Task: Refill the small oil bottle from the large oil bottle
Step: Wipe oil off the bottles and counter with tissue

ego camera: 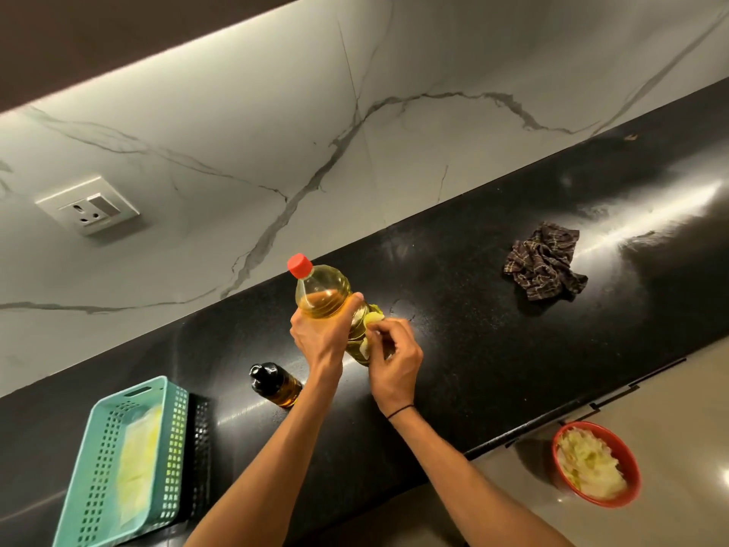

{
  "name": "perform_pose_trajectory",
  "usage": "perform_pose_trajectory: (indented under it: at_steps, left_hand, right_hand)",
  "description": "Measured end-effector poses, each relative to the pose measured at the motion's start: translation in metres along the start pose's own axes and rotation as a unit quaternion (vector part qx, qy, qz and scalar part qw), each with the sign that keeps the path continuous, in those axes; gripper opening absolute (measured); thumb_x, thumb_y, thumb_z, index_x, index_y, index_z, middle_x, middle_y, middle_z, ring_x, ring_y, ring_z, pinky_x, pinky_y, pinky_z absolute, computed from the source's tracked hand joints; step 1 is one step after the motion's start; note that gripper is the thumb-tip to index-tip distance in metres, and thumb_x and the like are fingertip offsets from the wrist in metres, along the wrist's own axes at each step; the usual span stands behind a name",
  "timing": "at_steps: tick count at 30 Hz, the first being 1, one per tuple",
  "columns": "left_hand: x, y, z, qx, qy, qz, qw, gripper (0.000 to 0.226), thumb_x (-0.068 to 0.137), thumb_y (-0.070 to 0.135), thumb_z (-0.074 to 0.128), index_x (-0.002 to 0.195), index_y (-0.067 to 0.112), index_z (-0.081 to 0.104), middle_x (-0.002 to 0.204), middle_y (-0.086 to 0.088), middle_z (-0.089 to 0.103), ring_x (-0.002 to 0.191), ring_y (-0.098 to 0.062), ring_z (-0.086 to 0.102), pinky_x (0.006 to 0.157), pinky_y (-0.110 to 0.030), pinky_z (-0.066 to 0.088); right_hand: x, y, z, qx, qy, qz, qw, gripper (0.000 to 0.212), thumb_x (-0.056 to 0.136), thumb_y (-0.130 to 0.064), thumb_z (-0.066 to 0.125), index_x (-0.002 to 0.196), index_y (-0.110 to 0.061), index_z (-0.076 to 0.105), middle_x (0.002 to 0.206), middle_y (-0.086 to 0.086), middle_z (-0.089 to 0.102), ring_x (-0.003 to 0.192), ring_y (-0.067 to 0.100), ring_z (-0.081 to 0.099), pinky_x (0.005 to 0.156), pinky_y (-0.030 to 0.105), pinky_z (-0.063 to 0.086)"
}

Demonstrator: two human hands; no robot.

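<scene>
While our left hand (321,333) wraps its grip around the shoulder of the large oil bottle (327,296), we see the bottle standing on the black bench (473,349), its red cap (300,265) on and yellow oil filling most of it. Our right hand (394,361) sits at the bottle's label side, fingers curled and pinching the label's edge – the exact hold is partly hidden. Just left of our left forearm, the small oil bottle (274,384) with a dark cap lies on the bench. Nearby are a teal basket (130,459), a crumpled dark cloth (544,262) and – below the bench edge – a red bowl (595,463).
</scene>
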State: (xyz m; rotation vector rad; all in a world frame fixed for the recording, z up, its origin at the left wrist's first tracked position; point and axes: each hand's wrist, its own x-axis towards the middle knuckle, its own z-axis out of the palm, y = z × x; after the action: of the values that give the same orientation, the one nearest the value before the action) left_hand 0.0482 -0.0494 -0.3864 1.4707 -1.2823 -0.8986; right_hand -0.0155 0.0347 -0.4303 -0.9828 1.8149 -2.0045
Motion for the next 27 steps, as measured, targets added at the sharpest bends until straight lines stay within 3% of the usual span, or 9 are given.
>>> perform_pose_trajectory:
  at_steps: [5,10,13,18,21,23,27]
  left_hand:
    - [-0.006,0.006,-0.022,-0.016,-0.011,0.013,1.000,0.028,0.066,0.049,0.095,0.078,0.036,0.073,0.078,0.014,0.078,0.082,-0.011,0.078,0.090,-0.050,0.065]
    - [-0.013,0.017,-0.037,-0.038,-0.049,0.043,0.997,0.034,0.066,0.048,0.094,0.087,0.029,0.075,0.083,0.003,0.079,0.085,-0.018,0.078,0.092,-0.049,0.065]
    - [-0.014,0.022,-0.048,-0.070,-0.098,0.057,0.991,0.038,0.065,0.046,0.094,0.092,0.024,0.077,0.088,-0.002,0.079,0.088,-0.022,0.079,0.091,-0.045,0.065]
    - [-0.010,0.032,-0.075,-0.116,-0.214,0.039,0.969,0.050,0.059,0.055,0.100,0.100,0.038,0.078,0.103,-0.002,0.081,0.101,-0.024,0.079,0.089,-0.033,0.063]
    - [-0.008,0.038,-0.085,-0.140,-0.290,-0.002,0.947,0.078,0.059,0.050,0.102,0.122,0.017,0.070,0.117,-0.006,0.078,0.114,-0.030,0.075,0.099,-0.048,0.062]
    - [-0.009,0.046,-0.089,-0.140,-0.336,-0.009,0.931,0.092,0.061,0.044,0.103,0.132,0.004,0.061,0.130,-0.013,0.072,0.128,-0.041,0.066,0.110,-0.060,0.053]
    - [-0.009,0.064,-0.099,-0.127,-0.366,0.027,0.921,0.076,0.067,0.045,0.099,0.129,0.017,0.066,0.137,-0.007,0.067,0.144,-0.047,0.050,0.117,-0.065,0.043]
  right_hand:
    - [0.010,-0.017,0.009,-0.015,-0.017,-0.037,0.999,0.006,0.098,-0.005,0.068,0.101,-0.005,0.072,0.100,0.002,0.068,0.094,0.005,0.063,0.080,0.013,0.049]
    - [0.017,-0.017,0.012,-0.018,-0.036,0.053,0.998,0.009,0.099,-0.011,0.063,0.096,-0.010,0.071,0.096,0.000,0.069,0.090,0.004,0.064,0.075,0.011,0.049]
    - [0.015,-0.015,0.008,0.018,-0.078,0.107,0.991,0.008,0.097,-0.008,0.065,0.093,-0.011,0.071,0.091,-0.005,0.071,0.088,0.007,0.067,0.075,0.016,0.055]
    - [0.038,-0.017,-0.002,0.094,-0.227,0.183,0.952,0.009,0.093,-0.005,0.070,0.091,-0.013,0.073,0.086,0.002,0.073,0.085,0.015,0.070,0.076,0.028,0.059]
    - [0.055,-0.029,-0.001,0.078,-0.324,0.166,0.928,0.008,0.093,-0.010,0.073,0.089,-0.016,0.074,0.090,0.008,0.074,0.089,0.024,0.070,0.080,0.037,0.062]
    - [0.062,-0.037,0.004,0.079,-0.384,0.168,0.904,0.003,0.094,-0.008,0.072,0.095,-0.007,0.074,0.104,0.018,0.073,0.103,0.036,0.070,0.090,0.049,0.061]
    - [0.064,-0.042,0.007,0.104,-0.512,0.237,0.819,0.019,0.099,-0.003,0.063,0.111,0.012,0.064,0.104,0.029,0.069,0.105,0.043,0.068,0.098,0.059,0.056]
